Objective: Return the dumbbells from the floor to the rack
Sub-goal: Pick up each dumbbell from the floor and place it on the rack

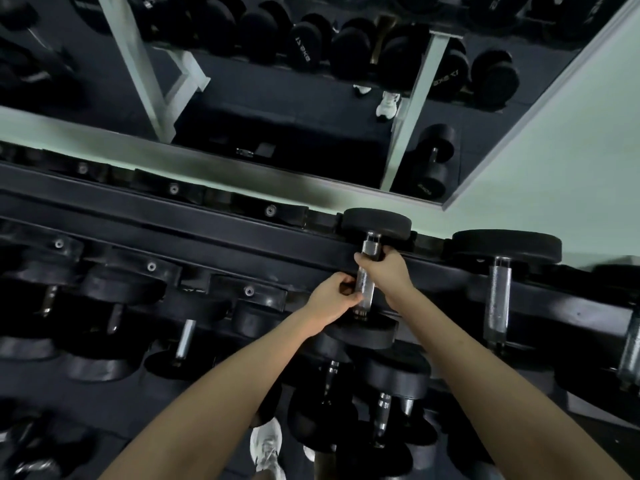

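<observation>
A wide mirror [277, 98] fills the upper part of the view, set into a pale green wall [554, 150], and reflects rows of black dumbbells and white frame posts. Below it a black tiered dumbbell rack [207, 230] runs across the whole picture, its rails fitted with bolted rubber cradles [249, 292], several of which hold nothing on the top tier. The lower tiers hold many round-headed black dumbbells [384, 407] with chrome handles.

On the top tier, towards the right, a large dumbbell [498, 296] lies across the rails with its far head against the wall side.

Just left of it is the task's smaller dumbbell [365, 282], black rubber heads on a knurled chrome handle. It also lies across the top tier, with its far head over the back rail close to the wall and its near head over the front rail. Whether its weight rests fully in the cradles cannot be told.

Both of the person's bare forearms reach up from the bottom edge to this handle. The right hand [384, 268] is wrapped round the far half of the handle, fingers curled over it. The left hand [334, 299] grips the near half, thumb and fingers closed round the bar.

Far below, a white sports shoe [266, 448] stands on the dark floor.
</observation>
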